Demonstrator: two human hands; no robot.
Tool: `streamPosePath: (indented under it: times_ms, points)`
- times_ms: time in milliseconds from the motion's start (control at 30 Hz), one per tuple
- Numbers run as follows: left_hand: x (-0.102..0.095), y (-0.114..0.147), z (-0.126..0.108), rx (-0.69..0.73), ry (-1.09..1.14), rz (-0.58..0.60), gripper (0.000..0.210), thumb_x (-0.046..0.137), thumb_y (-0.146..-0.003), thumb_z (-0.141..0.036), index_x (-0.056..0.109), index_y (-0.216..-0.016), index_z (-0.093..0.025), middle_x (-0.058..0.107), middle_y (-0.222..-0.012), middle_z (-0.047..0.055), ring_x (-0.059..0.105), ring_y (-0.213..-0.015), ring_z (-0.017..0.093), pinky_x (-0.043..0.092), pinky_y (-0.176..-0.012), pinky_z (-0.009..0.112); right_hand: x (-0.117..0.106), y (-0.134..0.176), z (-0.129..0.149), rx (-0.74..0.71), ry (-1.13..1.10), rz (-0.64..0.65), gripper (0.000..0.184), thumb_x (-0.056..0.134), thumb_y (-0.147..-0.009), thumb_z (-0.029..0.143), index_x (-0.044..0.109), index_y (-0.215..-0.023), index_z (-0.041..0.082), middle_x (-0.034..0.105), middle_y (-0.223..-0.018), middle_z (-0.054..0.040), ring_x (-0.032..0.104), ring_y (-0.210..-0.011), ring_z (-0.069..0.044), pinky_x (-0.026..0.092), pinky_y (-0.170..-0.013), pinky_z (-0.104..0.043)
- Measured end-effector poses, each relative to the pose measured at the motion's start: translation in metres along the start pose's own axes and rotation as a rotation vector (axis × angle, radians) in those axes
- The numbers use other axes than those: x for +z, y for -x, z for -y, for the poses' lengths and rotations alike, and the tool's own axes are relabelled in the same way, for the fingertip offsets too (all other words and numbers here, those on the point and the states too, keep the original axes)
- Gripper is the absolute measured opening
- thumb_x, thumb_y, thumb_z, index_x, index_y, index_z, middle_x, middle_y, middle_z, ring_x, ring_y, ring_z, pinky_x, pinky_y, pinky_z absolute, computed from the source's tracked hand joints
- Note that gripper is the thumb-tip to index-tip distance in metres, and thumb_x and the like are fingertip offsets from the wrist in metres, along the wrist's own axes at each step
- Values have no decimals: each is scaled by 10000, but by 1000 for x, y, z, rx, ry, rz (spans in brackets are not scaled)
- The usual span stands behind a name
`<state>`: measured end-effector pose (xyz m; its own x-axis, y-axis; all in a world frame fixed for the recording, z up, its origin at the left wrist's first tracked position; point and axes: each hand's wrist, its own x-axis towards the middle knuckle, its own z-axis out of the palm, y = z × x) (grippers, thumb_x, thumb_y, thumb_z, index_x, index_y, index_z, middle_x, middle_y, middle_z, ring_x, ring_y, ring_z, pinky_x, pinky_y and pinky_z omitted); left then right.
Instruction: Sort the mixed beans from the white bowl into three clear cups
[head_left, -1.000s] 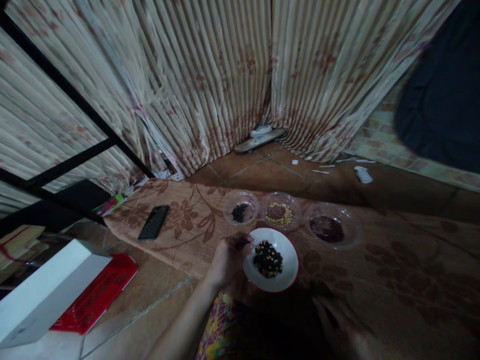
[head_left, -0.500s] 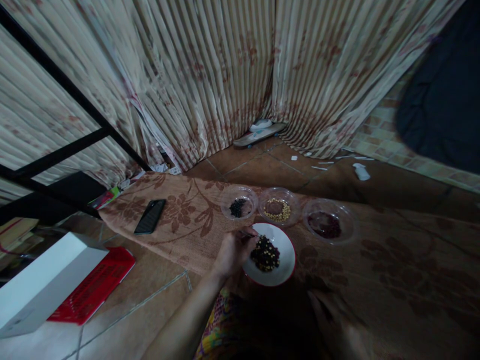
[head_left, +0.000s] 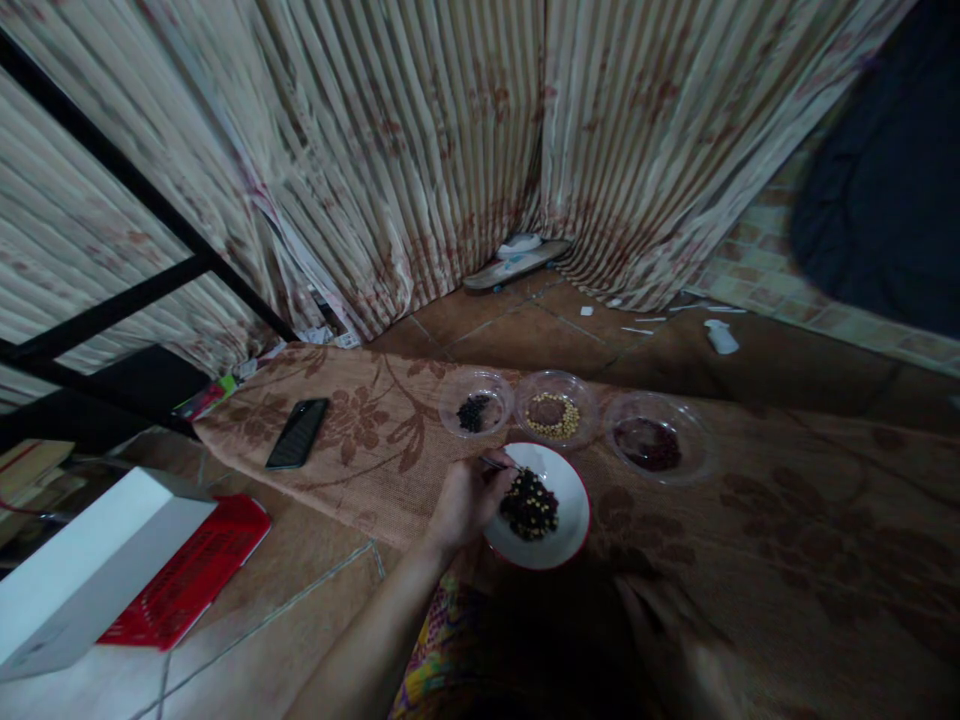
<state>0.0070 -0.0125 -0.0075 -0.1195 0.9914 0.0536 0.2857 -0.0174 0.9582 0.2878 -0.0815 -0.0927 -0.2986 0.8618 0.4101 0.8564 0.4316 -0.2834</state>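
My left hand (head_left: 469,495) is closed at the left rim of a white bowl with a red edge (head_left: 574,500). Between thumb and fingers it pinches a thin, shiny tool that looks like tweezers (head_left: 492,461), its tip over the bowl. Mixed dark and yellow beans (head_left: 529,505) are heaped in that bowl. Behind it stand three clear plastic bowls: one with black beans (head_left: 473,412), one with yellow beans (head_left: 553,415), one with dark red beans (head_left: 646,444). In deep shadow at lower right, my right hand (head_left: 667,620) rests with fingers apart, holding nothing visible.
A brown flowered cloth (head_left: 390,480) covers the low table. A black phone (head_left: 298,433) lies at its left. Beside the table are a white box (head_left: 105,570) and a red basket (head_left: 191,580). A skateboard (head_left: 517,266) lies by the curtains (head_left: 420,150).
The view has shifted very slightly. My left hand stays at the bowl's left rim with the tool in its pinch, and the right hand keeps its place.
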Motion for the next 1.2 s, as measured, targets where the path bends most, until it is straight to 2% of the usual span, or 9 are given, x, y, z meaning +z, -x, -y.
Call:
streamPosePath:
  times_ms: [200, 400, 633, 800, 967, 1200]
  points:
    - [0, -1, 1, 18, -36, -5, 79, 657, -844, -238, 679, -871, -167, 706, -827, 40, 653, -756, 150, 506, -699, 239, 1, 0, 1, 23, -5, -6, 445, 362, -1016, 457, 748, -962, 243, 755, -933, -10, 707, -735, -121, 489, -619, -211]
    - [3, -2, -1, 17, 3, -15, 65, 664, -828, -227, 664, -842, -163, 681, -782, 34, 630, -720, 142, 491, -661, 230, 1, 2, -1, 10, -38, -17, 469, 330, -1027, 441, 744, -957, 231, 751, -902, -17, 696, -713, -121, 483, -626, -218]
    - [4, -2, 3, 4, 41, 8, 93, 654, -844, -256, 659, -830, -164, 646, -733, 17, 597, -664, 126, 457, -608, 218, 4, 4, 0, 57, -52, 4, 474, 331, -1019, 464, 746, -985, 238, 753, -949, -30, 701, -736, -132, 491, -626, -225]
    - [5, -2, 3, 16, 51, -11, 78, 654, -836, -243, 658, -834, -166, 667, -783, 31, 616, -697, 135, 472, -622, 225, 2, -1, 1, 35, -59, -8, 464, 352, -1012, 463, 753, -948, 239, 757, -931, -28, 709, -733, -124, 499, -617, -208]
    - [6, -3, -1, -16, 50, 6, 81, 661, -835, -246, 661, -835, -165, 673, -743, 28, 612, -668, 137, 470, -611, 233, 0, 0, 1, 66, -50, 1, 455, 361, -1005, 478, 749, -964, 243, 754, -927, -14, 709, -734, -121, 503, -620, -205]
    - [6, -3, 9, 13, 59, 13, 104, 667, -842, -272, 657, -872, -173, 683, -803, 33, 627, -717, 139, 487, -654, 237, 4, 2, 0, 57, -48, -1, 516, 309, -1015, 488, 750, -958, 224, 754, -920, -41, 705, -739, -143, 504, -636, -227]
